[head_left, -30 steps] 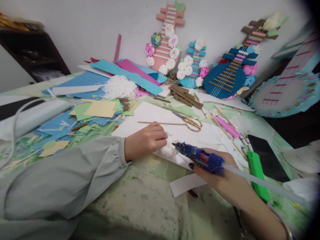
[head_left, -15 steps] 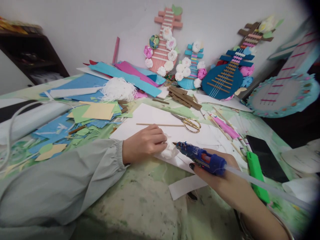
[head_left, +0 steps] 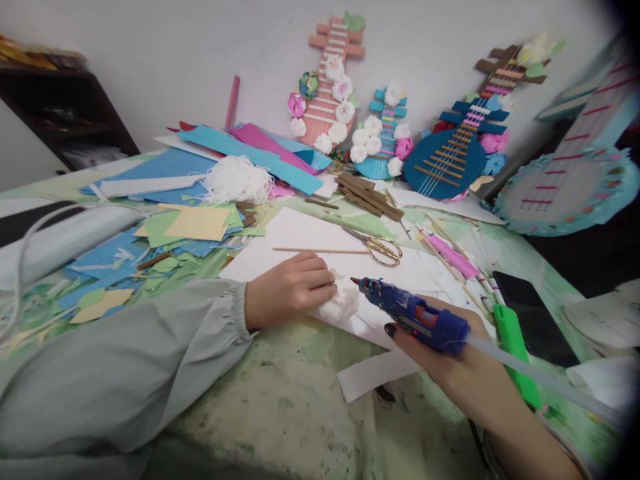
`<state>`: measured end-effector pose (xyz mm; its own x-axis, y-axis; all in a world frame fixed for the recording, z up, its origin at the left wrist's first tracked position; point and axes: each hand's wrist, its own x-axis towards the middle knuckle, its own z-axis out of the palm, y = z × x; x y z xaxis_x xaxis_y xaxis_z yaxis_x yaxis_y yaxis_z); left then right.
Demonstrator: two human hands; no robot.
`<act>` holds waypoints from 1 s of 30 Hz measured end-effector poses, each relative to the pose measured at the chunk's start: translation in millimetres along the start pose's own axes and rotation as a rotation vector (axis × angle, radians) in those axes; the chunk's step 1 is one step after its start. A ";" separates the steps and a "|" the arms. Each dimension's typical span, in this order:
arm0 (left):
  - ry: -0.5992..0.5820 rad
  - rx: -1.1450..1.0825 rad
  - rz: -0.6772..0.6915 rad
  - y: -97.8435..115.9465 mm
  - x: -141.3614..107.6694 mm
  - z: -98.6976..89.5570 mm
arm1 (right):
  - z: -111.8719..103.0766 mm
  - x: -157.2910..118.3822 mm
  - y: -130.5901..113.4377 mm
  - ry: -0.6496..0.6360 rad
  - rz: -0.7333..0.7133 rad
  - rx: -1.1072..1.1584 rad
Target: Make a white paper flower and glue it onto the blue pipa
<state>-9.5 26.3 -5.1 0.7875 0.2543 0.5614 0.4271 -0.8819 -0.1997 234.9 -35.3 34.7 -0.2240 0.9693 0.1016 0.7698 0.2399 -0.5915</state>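
My left hand point(head_left: 293, 291) has its fingers closed on a crumpled white paper flower point(head_left: 341, 301) over the white sheet point(head_left: 290, 230). A blue glue gun point(head_left: 413, 316) is gripped in my right hand point(head_left: 450, 353), its tip pointing left, just short of the flower and not touching it. A long translucent glue stick point(head_left: 540, 380) runs out of the gun's back end. Beyond my hands, a thin wooden stick point(head_left: 320, 251) and gold-handled scissors point(head_left: 384, 251) lie on the sheet. A white paper strip point(head_left: 373, 375) is below the gun.
Paper scraps point(head_left: 195, 223) and white string point(head_left: 237, 180) spread over the left side. Brown strips point(head_left: 370, 197) lie further back. Decorated paper instruments point(head_left: 445, 157) lean along the wall. On the right are a black phone point(head_left: 535, 320) and a green tool point(head_left: 515, 353).
My right hand has drawn the glue gun slightly to the right, away from the flower. My left hand has barely moved, and more of the flower shows.
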 end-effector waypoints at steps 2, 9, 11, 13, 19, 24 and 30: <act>0.022 -0.025 -0.009 0.0 0.0 0.3 | -0.1 -0.8 0.9 0.011 -0.002 0.007; 0.087 -0.130 -0.088 -1.3 -4.4 4.7 | 0.4 -3.4 2.6 0.088 -0.013 0.012; 0.098 -0.153 -0.114 -1.2 -5.7 6.2 | -0.1 -4.0 2.1 0.111 -0.027 -0.006; 0.108 -0.182 -0.130 -0.7 -6.3 7.0 | -0.7 -4.1 1.1 0.134 -0.044 -0.017; 0.128 -0.306 -0.202 1.3 -3.5 4.1 | -0.7 -5.8 -1.9 0.207 -0.085 0.161; 0.123 -0.445 -0.223 -0.2 -0.3 0.5 | -0.8 -9.4 -6.8 0.329 -0.131 0.262; 0.082 -0.477 -0.247 -2.6 -2.2 0.8 | 0.1 -11.0 -6.6 0.388 -0.147 0.289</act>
<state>-11.9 28.4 -6.4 0.6436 0.4617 0.6104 0.3310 -0.8870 0.3220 232.2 -47.6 37.4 -0.0364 0.8884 0.4576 0.5379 0.4033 -0.7402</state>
